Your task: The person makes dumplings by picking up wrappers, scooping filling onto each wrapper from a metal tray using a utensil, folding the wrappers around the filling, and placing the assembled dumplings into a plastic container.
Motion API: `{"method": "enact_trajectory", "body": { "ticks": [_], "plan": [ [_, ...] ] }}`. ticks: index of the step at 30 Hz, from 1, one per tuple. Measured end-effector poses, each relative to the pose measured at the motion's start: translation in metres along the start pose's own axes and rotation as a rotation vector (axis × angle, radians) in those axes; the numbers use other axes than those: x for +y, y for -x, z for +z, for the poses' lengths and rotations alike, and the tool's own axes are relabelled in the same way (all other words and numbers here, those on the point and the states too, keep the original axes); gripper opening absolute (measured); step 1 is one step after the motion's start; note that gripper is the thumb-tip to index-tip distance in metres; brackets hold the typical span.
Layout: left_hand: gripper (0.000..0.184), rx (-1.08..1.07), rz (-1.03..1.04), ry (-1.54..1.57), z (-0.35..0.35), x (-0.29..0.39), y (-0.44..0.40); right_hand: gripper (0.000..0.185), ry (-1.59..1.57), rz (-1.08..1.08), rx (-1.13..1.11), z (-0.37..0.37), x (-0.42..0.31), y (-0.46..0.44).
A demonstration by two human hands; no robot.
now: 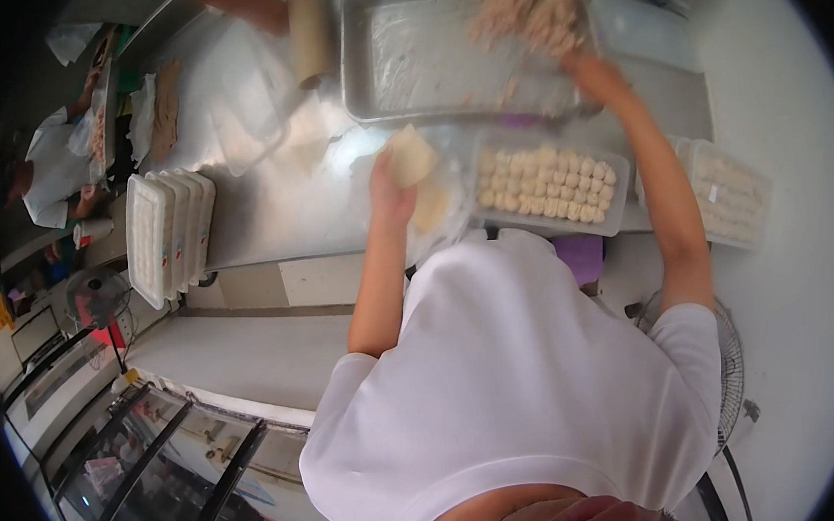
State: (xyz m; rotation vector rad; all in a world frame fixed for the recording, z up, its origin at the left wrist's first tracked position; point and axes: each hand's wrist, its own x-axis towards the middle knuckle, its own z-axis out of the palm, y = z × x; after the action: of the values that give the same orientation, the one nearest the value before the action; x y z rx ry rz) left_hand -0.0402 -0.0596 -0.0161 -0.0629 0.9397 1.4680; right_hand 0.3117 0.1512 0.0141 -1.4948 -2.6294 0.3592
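My left hand [392,193] holds a thin, pale yellow dough wrapper [413,156] above the counter. More wrappers [431,207] lie below it on crinkled clear plastic. My right hand [599,77] reaches over the near right edge of a metal tray [398,114], at the mound of pinkish ground meat filling [528,15]. Motion smears its fingers, and I cannot make out whether they hold anything. Between my arms sits a clear plastic box [618,212] with rows of small round dumplings [546,184].
Another filled plastic box [730,195] stands right of my arm. At left, several white lidded boxes [172,237] are stacked near the counter's edge. A brown cardboard tube [310,33] lies left of the tray. Another person [56,168] works at far left. A fan [732,365] stands behind my right side.
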Motion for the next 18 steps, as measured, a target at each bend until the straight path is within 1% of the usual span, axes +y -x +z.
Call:
{"method": "enact_trajectory", "body": {
  "ticks": [1, 3, 4, 6, 10, 12, 13, 15, 16, 18],
  "plan": [
    [0.038, 0.003, 0.003, 0.001, 0.001, 0.001, -0.002, 0.023, -0.002, -0.004, -0.001, -0.001, -0.004, 0.002],
    [0.037, 0.017, -0.014, 0.028, -0.007, 0.000, 0.002, 0.022, -0.084, -0.048, -0.140, 0.001, -0.019, 0.013],
    [0.037, 0.046, -0.017, 0.029, -0.016, -0.003, 0.004, 0.022, -0.098, -0.055, -0.165, 0.007, -0.023, 0.017],
    [0.038, 0.070, -0.013, 0.047, -0.018, -0.003, -0.005, 0.020, -0.280, -0.129, -0.200, 0.006, -0.023, 0.010],
    [0.037, 0.081, -0.017, 0.089, -0.016, -0.007, -0.007, 0.019, -0.384, -0.125, -0.264, -0.015, -0.039, 0.004],
    [0.038, 0.050, -0.010, 0.057, -0.016, -0.009, -0.008, 0.019, -0.521, 0.043, -0.442, -0.028, -0.047, 0.001],
    [0.038, 0.052, -0.009, 0.058, -0.015, -0.009, -0.008, 0.019, -0.521, 0.042, -0.444, -0.026, -0.039, 0.000],
    [0.038, 0.024, -0.026, 0.048, -0.015, -0.006, -0.005, 0.020, -0.270, -0.144, 0.006, -0.018, -0.010, -0.004],
    [0.038, 0.034, -0.022, 0.050, -0.015, -0.005, -0.003, 0.020, -0.275, -0.150, 0.000, -0.018, -0.001, -0.008],
    [0.038, 0.078, -0.005, 0.019, -0.011, -0.001, 0.000, 0.021, 0.127, -0.009, -0.149, -0.022, 0.009, -0.013]
  ]
}}
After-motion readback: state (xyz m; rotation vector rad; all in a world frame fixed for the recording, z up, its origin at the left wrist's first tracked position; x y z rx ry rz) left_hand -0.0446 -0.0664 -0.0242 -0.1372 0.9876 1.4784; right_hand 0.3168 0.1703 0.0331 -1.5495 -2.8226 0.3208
